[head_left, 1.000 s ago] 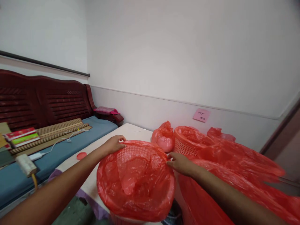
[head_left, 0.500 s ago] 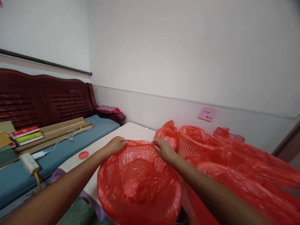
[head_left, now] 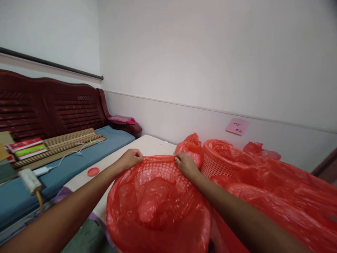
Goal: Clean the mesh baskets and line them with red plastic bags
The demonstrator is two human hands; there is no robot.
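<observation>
A red plastic bag (head_left: 158, 218) lines a round basket (head_left: 160, 167) with a mesh wall, its mouth facing me. At the far rim, my left hand (head_left: 131, 159) pinches the bag's edge on the left. My right hand (head_left: 185, 163) grips the same edge a little to the right. Between the two hands the film runs taut over the rim. The inside of the bag shows loose folds and no contents that I can make out. Just right of my right hand stands another red mesh basket (head_left: 218, 163), also covered with red bag film.
More red plastic bags (head_left: 279, 207) spread across the right side. A small red disc (head_left: 93, 171) lies on the pale tabletop (head_left: 110, 175). Left is a wooden bench (head_left: 73, 112) with a blue cushion, books (head_left: 28, 149) and a power strip (head_left: 30, 181). A pink note (head_left: 237, 126) is on the wall.
Both hands still pinch the bag's edge at the far rim. The bag-lined basket looks slightly larger and nearer, and its edge between the hands is straighter. The view has shifted slightly.
</observation>
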